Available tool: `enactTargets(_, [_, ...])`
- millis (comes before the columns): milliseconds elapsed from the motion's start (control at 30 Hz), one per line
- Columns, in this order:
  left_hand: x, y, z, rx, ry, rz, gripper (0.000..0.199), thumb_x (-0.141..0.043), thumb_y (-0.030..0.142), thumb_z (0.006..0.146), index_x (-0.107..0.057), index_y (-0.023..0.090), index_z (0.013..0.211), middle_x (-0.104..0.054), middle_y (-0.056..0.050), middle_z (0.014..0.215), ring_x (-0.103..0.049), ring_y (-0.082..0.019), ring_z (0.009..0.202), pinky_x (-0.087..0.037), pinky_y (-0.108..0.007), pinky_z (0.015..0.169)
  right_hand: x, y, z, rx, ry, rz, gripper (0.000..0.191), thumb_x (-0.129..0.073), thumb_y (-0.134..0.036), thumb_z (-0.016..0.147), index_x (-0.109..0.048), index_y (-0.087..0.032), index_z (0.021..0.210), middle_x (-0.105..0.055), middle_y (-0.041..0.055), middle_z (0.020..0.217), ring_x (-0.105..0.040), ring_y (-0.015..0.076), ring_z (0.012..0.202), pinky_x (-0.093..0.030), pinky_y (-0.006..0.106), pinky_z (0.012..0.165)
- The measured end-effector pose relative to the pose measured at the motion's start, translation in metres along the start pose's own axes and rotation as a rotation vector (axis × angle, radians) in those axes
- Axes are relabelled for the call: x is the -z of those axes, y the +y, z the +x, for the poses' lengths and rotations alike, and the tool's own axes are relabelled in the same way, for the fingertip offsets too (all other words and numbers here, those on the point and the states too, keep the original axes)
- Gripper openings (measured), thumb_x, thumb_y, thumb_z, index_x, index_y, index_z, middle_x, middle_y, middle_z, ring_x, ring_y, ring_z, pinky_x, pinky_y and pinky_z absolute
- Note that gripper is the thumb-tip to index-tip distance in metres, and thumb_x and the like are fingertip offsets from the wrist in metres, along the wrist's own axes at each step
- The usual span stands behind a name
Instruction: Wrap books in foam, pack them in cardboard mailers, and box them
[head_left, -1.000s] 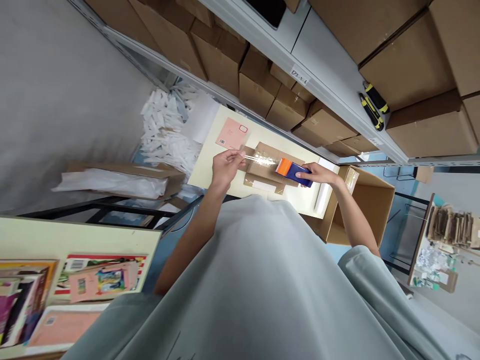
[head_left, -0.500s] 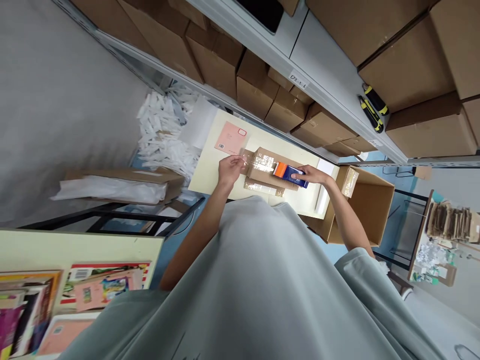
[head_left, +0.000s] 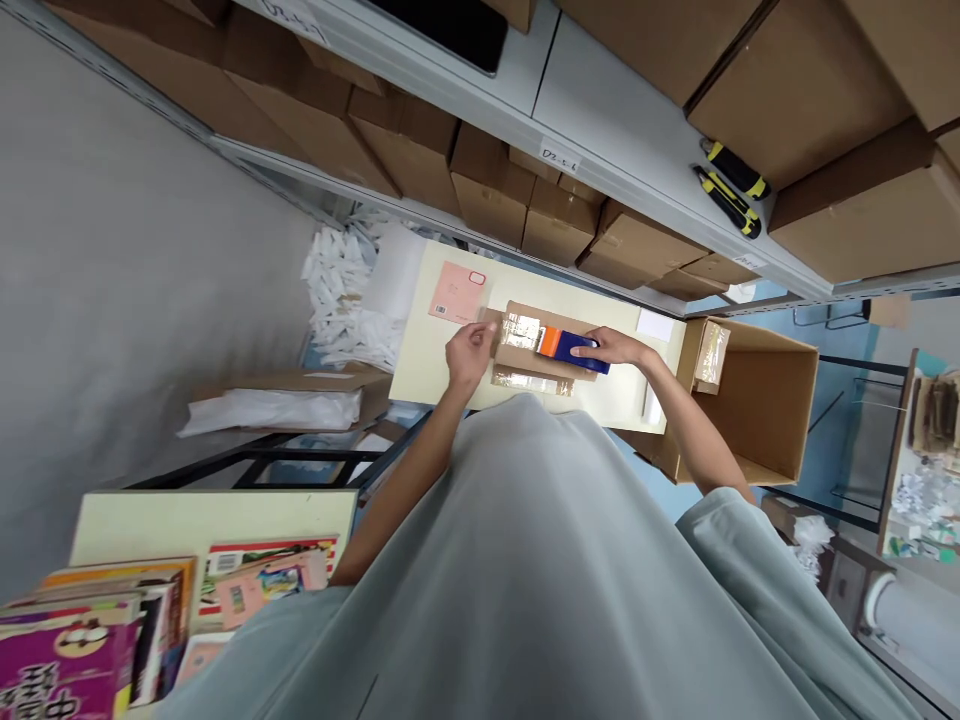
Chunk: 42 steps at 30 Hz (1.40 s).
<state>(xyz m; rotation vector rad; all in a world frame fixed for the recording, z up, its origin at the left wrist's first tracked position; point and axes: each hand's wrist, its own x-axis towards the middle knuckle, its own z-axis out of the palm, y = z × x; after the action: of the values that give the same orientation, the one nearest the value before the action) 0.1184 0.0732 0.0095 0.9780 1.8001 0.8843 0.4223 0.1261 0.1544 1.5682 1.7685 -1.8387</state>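
Note:
A flat brown cardboard package (head_left: 517, 358) with shiny clear tape lies on the cream table (head_left: 420, 350). My right hand (head_left: 611, 346) is wrapped round a blue and orange tape dispenser (head_left: 559, 346), held over the package. At the package's left end is my left hand (head_left: 470, 352), its fingers curled and pressed together; whatever they may hold is too small to make out. A taped cardboard strip (head_left: 532, 382) lies along the package's near side. Beyond my left hand sits a pink booklet (head_left: 456, 291).
Shelves with brown boxes (head_left: 559, 222) run above the table's far side, with two yellow-black cutters (head_left: 727, 190) on one. An open carton (head_left: 772, 410) stands at the right. Books (head_left: 67, 650) are stacked at lower left.
The dispenser in my right hand has shifted slightly left along the package. My left hand has turned, its fingers more curled. The whole view has moved a little.

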Motion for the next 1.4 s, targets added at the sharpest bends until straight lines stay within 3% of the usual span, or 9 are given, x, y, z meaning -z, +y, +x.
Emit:
enactTargets(100, [-0.009, 0.018, -0.006, -0.032, -0.013, 0.029, 0.027, -0.090, 0.041, 0.082, -0.078, 0.020, 0.095, -0.080, -0.007, 0.098, -0.071, -0.021, 0.084, -0.059, -0.036, 0.092, 0.001, 0.002, 0.002, 0.007, -0.010, 0.007, 0.069, -0.079, -0.087, 0.080, -0.072, -0.019, 0.085, -0.078, 0.0033, 0.076, -0.068, 0.0157, 0.065, -0.052, 0.025, 0.063])
enactTargets(200, [-0.020, 0.028, -0.009, 0.064, 0.020, -0.032, 0.028, -0.092, 0.032, 0.076, -0.076, 0.019, 0.095, -0.079, -0.005, 0.096, -0.067, -0.018, 0.079, -0.060, -0.034, 0.088, 0.002, 0.004, 0.005, 0.024, -0.054, 0.005, 0.069, -0.078, -0.087, 0.083, -0.070, -0.019, 0.080, -0.078, 0.0042, 0.074, -0.068, 0.0157, 0.065, -0.053, 0.025, 0.064])
enactTargets(500, [-0.038, 0.028, -0.014, 0.177, 0.192, -0.126, 0.019, -0.084, 0.024, 0.077, -0.075, 0.019, 0.092, -0.076, -0.005, 0.096, -0.070, -0.019, 0.088, -0.063, -0.038, 0.095, 0.018, 0.004, 0.001, 0.029, 0.004, -0.225, 0.064, -0.084, -0.079, 0.088, -0.076, -0.015, 0.085, -0.063, -0.0004, 0.059, -0.057, 0.0147, 0.057, -0.041, 0.027, 0.057])
enactTargets(700, [-0.045, 0.025, -0.009, 0.185, 0.224, -0.085, 0.018, -0.084, 0.024, 0.075, -0.075, 0.018, 0.089, -0.072, -0.003, 0.088, -0.072, -0.020, 0.091, -0.062, -0.037, 0.097, 0.082, 0.068, -0.081, -0.065, -0.073, -0.005, 0.064, -0.097, -0.078, 0.074, -0.078, -0.017, 0.078, -0.074, 0.0055, 0.064, -0.073, 0.0215, 0.066, -0.055, 0.029, 0.062])
enactTargets(833, [-0.049, 0.025, -0.008, 0.160, 0.240, -0.077, 0.018, -0.084, 0.022, 0.072, -0.073, 0.018, 0.086, -0.070, -0.002, 0.085, -0.072, -0.020, 0.092, -0.062, -0.038, 0.100, 0.105, 0.116, -0.115, -0.081, 0.075, 0.066, 0.060, -0.103, -0.072, 0.068, -0.080, -0.018, 0.080, -0.076, 0.0052, 0.065, -0.077, 0.0242, 0.070, -0.060, 0.032, 0.065])
enactTargets(933, [-0.050, 0.023, -0.007, 0.146, 0.239, -0.058, 0.018, -0.084, 0.023, 0.073, -0.073, 0.019, 0.086, -0.070, -0.002, 0.085, -0.071, -0.021, 0.092, -0.062, -0.039, 0.101, 0.099, 0.136, -0.103, -0.081, 0.019, 0.031, 0.063, -0.101, -0.076, 0.067, -0.082, -0.018, 0.083, -0.078, 0.0055, 0.067, -0.078, 0.0245, 0.068, -0.061, 0.032, 0.065])
enactTargets(1067, [-0.049, 0.022, -0.006, 0.144, 0.239, -0.034, 0.017, -0.083, 0.024, 0.073, -0.071, 0.020, 0.085, -0.069, -0.001, 0.085, -0.071, -0.021, 0.092, -0.062, -0.040, 0.103, 0.077, 0.138, -0.072, -0.174, -0.103, -0.093, 0.069, -0.094, -0.085, 0.072, -0.082, -0.017, 0.081, -0.077, 0.0069, 0.062, -0.076, 0.0255, 0.063, -0.059, 0.034, 0.064])
enactTargets(1233, [-0.050, 0.027, -0.009, 0.155, 0.257, 0.002, 0.017, -0.083, 0.021, 0.073, -0.070, 0.019, 0.083, -0.069, -0.001, 0.086, -0.072, -0.021, 0.094, -0.060, -0.041, 0.110, 0.048, 0.115, -0.052, -0.328, -0.019, -0.297, 0.066, -0.087, -0.081, 0.085, -0.079, -0.015, 0.087, -0.078, 0.0097, 0.063, -0.077, 0.0279, 0.066, -0.059, 0.037, 0.072])
enactTargets(1400, [-0.050, 0.038, -0.014, 0.165, 0.230, 0.051, 0.015, -0.082, 0.021, 0.074, -0.069, 0.019, 0.082, -0.069, -0.001, 0.084, -0.073, -0.021, 0.089, -0.063, -0.040, 0.101, 0.020, 0.093, -0.043, -0.395, 0.088, -0.323, 0.044, -0.083, -0.057, 0.100, -0.080, -0.016, 0.112, -0.080, 0.0089, 0.069, -0.082, 0.0308, 0.077, -0.059, 0.039, 0.085])
